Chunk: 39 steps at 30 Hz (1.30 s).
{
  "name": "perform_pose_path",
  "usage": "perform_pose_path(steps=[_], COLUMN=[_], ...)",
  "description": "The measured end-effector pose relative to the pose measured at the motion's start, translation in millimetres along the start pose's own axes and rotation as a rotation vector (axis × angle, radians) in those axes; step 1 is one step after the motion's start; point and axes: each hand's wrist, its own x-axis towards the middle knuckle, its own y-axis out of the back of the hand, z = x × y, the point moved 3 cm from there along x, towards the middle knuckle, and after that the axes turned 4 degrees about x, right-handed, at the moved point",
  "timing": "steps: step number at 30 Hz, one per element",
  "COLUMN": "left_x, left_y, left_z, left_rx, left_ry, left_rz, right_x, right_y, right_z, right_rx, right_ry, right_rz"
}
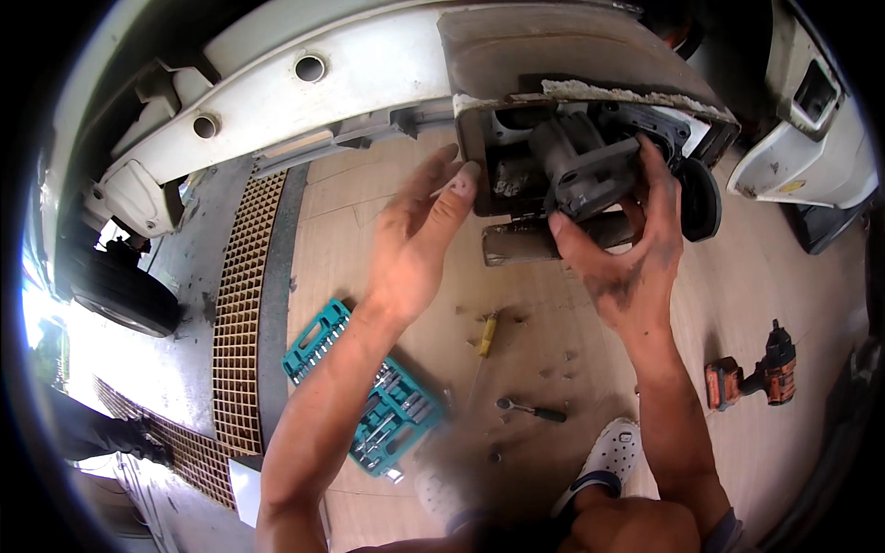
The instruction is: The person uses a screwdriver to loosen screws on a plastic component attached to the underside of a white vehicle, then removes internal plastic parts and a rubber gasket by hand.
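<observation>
A dark grey cast metal part with a flange and bolt holes point(590, 166) sits tilted at the mouth of an open box-shaped housing point(472, 152) on the vehicle. My right hand point(631, 263) grips it from below and the right, thumb under its lower edge and fingers round the flange. Beside the housing's left wall is my left hand point(415, 230), its fingers apart and thumb stretched toward that wall. Whether the thumb touches it I cannot tell. Pale smudges mark the left thumb.
On the floor lie a teal socket set case point(396, 419), a yellow-handled screwdriver point(488, 334), a ratchet point(535, 410), several small bolts and an orange-black cordless impact wrench point(761, 373). A floor grating point(244, 313) runs at the left, near a tyre point(129, 295). Another person's leg point(101, 429) shows at far left.
</observation>
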Motion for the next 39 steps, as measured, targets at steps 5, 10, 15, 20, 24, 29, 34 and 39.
perform_pose_path(steps=[5, 10, 15, 20, 24, 29, 34, 39], left_x=[5, 7, 13, 20, 29, 26, 12, -3], left_y=[3, 2, 1, 5, 10, 12, 14, 8], left_z=[-3, -2, -9, -22, -36, -35, -42, -57], left_rx=[0.043, -0.046, -0.113, -0.120, -0.101, -0.025, -0.065, 0.067], left_ry=[0.048, 0.053, 0.063, 0.041, 0.002, -0.061, -0.031, 0.030], left_rz=[-0.054, -0.089, -0.151, -0.123, -0.118, -0.072, -0.090, -0.185], right_x=[-3, -8, -8, -5, 4, 33, 51, 49], right_y=[-1, -6, -6, 2, 24, 65, 83, 67], right_z=[-10, -14, -17, -5, -16, -22, -24, -8], right_rx=[-0.052, -0.134, -0.188, -0.073, -0.297, -0.840, -1.241, -1.260], right_ry=[0.024, 0.065, 0.030, 0.049, 0.065, 0.551, 0.689, 0.636], right_rz=[-0.033, -0.025, -0.018, -0.083, -0.260, -0.309, -0.443, -0.363])
